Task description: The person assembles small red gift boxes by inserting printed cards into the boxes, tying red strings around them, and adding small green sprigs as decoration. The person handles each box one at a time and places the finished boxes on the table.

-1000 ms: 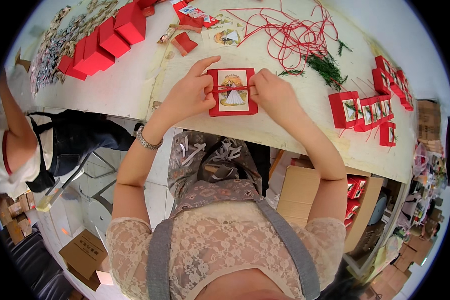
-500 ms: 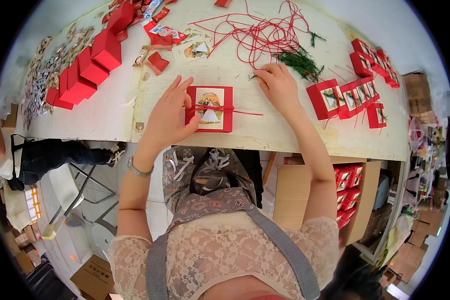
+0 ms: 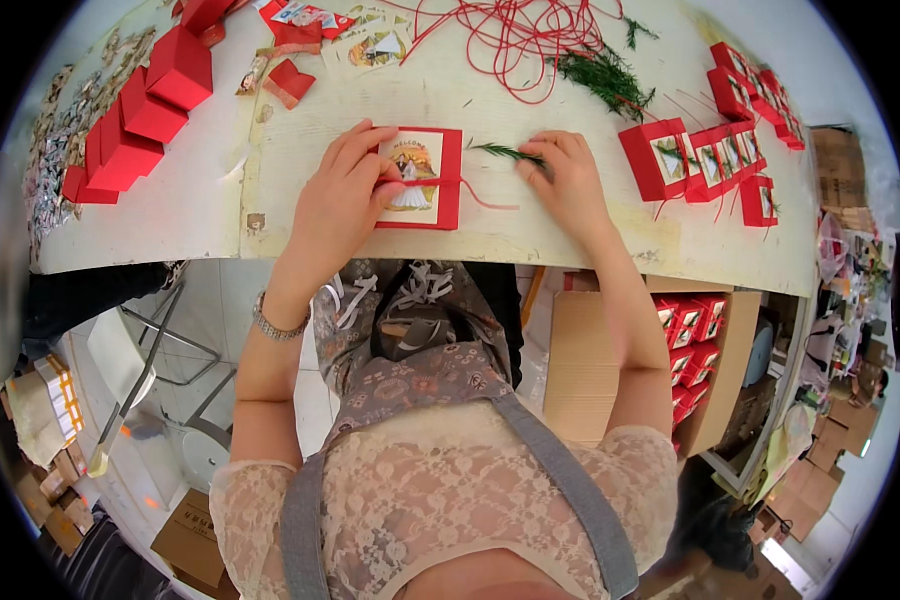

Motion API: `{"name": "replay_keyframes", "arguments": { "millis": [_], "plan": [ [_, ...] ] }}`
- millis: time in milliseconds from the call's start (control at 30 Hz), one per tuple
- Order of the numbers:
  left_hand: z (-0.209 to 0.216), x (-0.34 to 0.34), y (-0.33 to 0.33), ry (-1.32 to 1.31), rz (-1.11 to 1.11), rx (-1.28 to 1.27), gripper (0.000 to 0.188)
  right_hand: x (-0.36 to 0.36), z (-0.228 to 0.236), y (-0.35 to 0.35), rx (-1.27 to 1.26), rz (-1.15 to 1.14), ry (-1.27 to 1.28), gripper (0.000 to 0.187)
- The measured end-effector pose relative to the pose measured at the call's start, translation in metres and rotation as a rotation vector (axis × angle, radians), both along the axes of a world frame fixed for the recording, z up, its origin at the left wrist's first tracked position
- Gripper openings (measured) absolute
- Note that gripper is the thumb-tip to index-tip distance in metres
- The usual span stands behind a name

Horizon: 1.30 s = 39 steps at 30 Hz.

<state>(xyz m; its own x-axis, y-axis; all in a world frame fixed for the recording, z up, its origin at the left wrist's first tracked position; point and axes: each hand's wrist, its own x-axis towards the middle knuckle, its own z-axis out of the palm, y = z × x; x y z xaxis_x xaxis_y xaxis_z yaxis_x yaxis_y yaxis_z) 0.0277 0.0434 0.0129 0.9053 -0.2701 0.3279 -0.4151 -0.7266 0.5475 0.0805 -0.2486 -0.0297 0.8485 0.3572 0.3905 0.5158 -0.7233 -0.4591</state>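
Note:
In front of me on the table lies a red gift box with a picture card on its face. A red cord runs across the card, its loose end trailing to the right. My left hand rests over the box's left side, thumb and forefinger pinched on the cord. To the right of the box, my right hand is closed on a thin green sprig, whose tip points left toward the box. Beyond that hand lies a heap of green sprigs.
Tangled red cord lies at the back. Finished-looking red boxes with cards and sprigs stand at right; plain red boxes line the left. A carton holding more red boxes is below the table edge.
My right hand has picked a sprig up from the table near the heap and brought it nearer me. My left fingers have closed on the cord, where they were spread before.

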Motion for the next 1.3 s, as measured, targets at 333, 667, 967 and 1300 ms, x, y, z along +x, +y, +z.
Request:
{"name": "replay_keyframes", "arguments": {
  "millis": [333, 667, 967, 1300],
  "plan": [
    [-0.008, 0.003, -0.003, -0.141, 0.057, 0.07, 0.012, 0.022, 0.082, 0.052, -0.258, 0.24, -0.476, 0.011],
    [-0.022, 0.007, 0.0, -0.079, 0.048, -0.227, 0.011, 0.021, 0.056, 0.08, -0.199, 0.497, -0.204, 0.023],
    [-0.015, 0.0, -0.02, 0.058, -0.06, -0.392, 0.024, -0.038, 0.047, 0.066, -0.111, 0.284, 0.04, 0.107],
    [-0.062, 0.015, 0.002, 0.155, 0.053, -0.728, 0.037, -0.057, 0.044, -0.094, -0.074, -0.373, 0.037, 0.099]
  ]
}}
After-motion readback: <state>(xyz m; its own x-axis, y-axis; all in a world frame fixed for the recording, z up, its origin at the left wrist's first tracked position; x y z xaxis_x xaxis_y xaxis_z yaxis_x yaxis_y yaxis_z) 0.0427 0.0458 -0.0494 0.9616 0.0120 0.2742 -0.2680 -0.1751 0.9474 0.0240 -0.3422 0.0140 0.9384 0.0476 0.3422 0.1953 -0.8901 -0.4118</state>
